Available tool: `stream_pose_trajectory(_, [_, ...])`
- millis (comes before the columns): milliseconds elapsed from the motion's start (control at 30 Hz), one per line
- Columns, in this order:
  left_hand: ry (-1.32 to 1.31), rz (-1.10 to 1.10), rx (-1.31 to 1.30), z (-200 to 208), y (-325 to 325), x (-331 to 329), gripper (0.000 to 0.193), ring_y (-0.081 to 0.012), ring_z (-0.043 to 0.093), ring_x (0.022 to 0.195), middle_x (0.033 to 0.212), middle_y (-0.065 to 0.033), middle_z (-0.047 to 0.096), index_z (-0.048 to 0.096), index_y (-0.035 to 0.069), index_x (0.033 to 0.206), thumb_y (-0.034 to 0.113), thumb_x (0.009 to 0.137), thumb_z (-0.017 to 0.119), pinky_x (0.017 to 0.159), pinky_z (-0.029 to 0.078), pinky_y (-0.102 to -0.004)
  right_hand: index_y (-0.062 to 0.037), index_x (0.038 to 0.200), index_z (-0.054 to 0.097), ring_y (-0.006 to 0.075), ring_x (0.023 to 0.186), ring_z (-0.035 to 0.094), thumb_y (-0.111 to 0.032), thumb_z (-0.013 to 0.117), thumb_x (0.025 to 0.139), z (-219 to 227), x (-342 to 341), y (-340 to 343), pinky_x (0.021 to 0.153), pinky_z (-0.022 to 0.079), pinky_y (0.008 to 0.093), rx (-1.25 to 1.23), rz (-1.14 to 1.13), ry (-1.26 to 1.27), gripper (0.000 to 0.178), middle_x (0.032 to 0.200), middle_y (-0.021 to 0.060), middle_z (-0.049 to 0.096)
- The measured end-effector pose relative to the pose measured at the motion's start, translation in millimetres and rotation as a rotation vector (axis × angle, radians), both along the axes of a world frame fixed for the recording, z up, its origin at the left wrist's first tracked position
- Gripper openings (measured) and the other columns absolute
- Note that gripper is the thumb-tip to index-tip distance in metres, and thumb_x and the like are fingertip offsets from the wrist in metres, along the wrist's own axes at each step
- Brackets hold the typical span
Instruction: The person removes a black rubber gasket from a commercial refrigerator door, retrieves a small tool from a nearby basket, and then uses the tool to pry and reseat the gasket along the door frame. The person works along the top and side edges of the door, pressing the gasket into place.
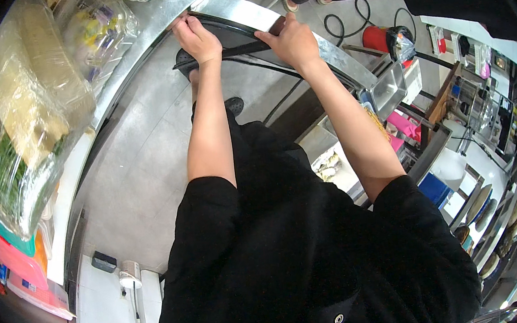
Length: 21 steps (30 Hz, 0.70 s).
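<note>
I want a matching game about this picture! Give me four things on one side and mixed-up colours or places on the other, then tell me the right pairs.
Things:
1. Left hand
2. Right hand
3. Metal frame
4. Bucket

Colours and places:
A. Red
B. The hand nearer the see-through bags
C. Silver
D. The hand nearer the bucket

Right pairs: 1-B, 2-D, 3-C, 4-A.
</note>
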<state>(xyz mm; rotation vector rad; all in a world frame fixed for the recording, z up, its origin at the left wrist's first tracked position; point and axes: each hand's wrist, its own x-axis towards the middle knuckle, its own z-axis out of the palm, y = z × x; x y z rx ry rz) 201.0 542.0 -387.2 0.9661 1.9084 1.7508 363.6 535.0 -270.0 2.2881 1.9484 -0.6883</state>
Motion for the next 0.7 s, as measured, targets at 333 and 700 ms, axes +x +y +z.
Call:
stream_pose_trajectory(333, [0.160, -0.052, 0.060, -16, -3, -1, 0.025, -0.0428, 0.053, 0.099, 0.107, -0.0249, 0.057, 0.052, -0.005, 0.103, 0.018, 0.099, 0.042, 0.089, 0.041, -0.0482, 0.0066, 0.105, 0.055, 0.0402, 0.084, 0.071, -0.052, 0.078, 0.077, 10, -6, 2, 0.076, 0.057, 0.0449, -0.051, 0.018, -0.040, 0.069, 0.085, 0.0249, 0.071])
stream_pose_trajectory(700, [0.238, -0.030, 0.008, -11, -3, 4, 0.024, -0.0431, 0.052, 0.094, 0.100, -0.0243, 0.055, 0.051, -0.004, 0.102, 0.018, 0.100, 0.040, 0.084, 0.040, -0.0494, 0.0067, 0.103, 0.056, 0.0391, 0.083, 0.071, -0.049, 0.078, 0.078, 15, -2, 12, 0.076, 0.057, 0.0442, -0.028, 0.063, -0.025, 0.065, 0.084, 0.0238, 0.071])
